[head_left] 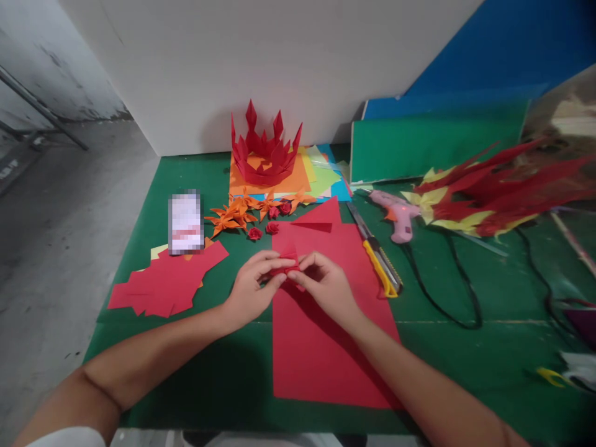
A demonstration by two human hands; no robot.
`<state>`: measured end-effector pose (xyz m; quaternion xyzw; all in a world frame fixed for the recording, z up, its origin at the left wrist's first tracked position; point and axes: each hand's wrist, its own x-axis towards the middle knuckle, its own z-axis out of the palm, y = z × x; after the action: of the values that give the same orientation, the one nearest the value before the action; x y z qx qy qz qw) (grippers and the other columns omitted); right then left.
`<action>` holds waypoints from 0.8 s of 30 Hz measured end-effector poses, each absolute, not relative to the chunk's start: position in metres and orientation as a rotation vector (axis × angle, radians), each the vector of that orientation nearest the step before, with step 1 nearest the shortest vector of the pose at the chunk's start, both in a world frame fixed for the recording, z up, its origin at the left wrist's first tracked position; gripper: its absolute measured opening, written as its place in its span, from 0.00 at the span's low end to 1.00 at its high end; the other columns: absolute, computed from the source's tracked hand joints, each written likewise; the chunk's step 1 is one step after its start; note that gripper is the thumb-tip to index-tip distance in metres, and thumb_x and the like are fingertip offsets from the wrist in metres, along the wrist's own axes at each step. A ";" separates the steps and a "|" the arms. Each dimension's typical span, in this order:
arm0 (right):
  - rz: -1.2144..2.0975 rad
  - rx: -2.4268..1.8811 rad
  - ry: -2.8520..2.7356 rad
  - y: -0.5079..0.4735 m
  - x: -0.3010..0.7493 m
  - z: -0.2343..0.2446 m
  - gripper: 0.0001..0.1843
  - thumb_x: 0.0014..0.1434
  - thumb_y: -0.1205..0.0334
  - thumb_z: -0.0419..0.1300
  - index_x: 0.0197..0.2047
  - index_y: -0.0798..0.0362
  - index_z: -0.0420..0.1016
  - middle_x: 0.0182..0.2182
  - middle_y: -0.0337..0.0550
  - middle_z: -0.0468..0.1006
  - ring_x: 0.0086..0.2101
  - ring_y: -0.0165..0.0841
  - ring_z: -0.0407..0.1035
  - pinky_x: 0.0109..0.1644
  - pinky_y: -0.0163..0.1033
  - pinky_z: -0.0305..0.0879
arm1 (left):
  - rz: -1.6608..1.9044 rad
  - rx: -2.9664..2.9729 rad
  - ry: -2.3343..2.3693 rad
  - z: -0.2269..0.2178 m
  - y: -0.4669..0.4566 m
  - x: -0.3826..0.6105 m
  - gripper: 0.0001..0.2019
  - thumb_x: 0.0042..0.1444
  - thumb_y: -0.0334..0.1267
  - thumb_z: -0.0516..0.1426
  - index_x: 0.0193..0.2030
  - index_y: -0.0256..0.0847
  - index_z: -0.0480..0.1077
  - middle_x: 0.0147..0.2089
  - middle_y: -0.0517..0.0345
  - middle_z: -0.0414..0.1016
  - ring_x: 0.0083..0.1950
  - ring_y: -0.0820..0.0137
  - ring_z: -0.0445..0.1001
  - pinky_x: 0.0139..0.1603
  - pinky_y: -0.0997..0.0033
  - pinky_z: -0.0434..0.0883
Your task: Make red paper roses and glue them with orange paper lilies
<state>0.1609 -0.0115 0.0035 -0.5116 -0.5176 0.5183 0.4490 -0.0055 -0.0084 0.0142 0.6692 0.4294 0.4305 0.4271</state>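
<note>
Between the fingertips of both hands is a small folded piece of red paper (pixel 289 256), partly covered by the fingers. My left hand (pixel 254 282) pinches its left side, and my right hand (pixel 326 282) pinches the right side. Beneath them lies a large red paper sheet (pixel 333 366), with a folded red scrap (pixel 321 217) at its top edge. Small red paper roses (pixel 255 233) and orange paper flowers (pixel 228 217) sit just beyond the hands. A yellow utility knife (pixel 379 267) rests along the sheet's right edge.
A red paper crown (pixel 265 167) stands on coloured sheets (pixel 298 177) at the back. Left are a phone (pixel 186 220) and red paper pieces (pixel 172 282). Right lie a pink glue gun (pixel 398 214) with a black cord (pixel 419 298) and red-yellow paper strips (pixel 488 192). A green board (pixel 433 149) stands behind.
</note>
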 end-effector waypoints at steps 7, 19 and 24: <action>1.387 -1.243 -1.168 -0.011 0.161 0.007 0.17 0.46 0.53 0.69 0.27 0.50 0.64 0.22 0.31 0.65 0.22 0.26 0.60 0.27 0.35 0.57 | 1.074 1.669 1.069 0.014 -0.009 -0.006 0.12 0.55 0.28 0.56 0.44 0.44 0.76 0.45 0.52 0.72 0.45 0.70 0.75 0.37 0.75 0.76; 1.436 -1.256 -1.235 -0.010 0.160 0.012 0.17 0.48 0.49 0.67 0.27 0.52 0.67 0.20 0.32 0.67 0.21 0.26 0.60 0.27 0.35 0.57 | 1.050 1.483 1.072 0.023 -0.008 -0.005 0.11 0.51 0.27 0.56 0.38 0.41 0.77 0.42 0.52 0.74 0.43 0.70 0.76 0.34 0.75 0.76; 1.435 -1.277 -1.255 -0.011 0.161 0.013 0.19 0.47 0.47 0.67 0.25 0.52 0.66 0.19 0.33 0.68 0.21 0.26 0.61 0.26 0.34 0.57 | 1.030 1.454 1.082 0.022 -0.008 -0.005 0.10 0.51 0.28 0.57 0.38 0.41 0.77 0.43 0.52 0.73 0.43 0.70 0.75 0.36 0.74 0.76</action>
<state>0.1605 -0.0110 0.0127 -0.5075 -0.4985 0.5701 0.4109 -0.0048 -0.0076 0.0216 0.6023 0.4483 0.4268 0.5041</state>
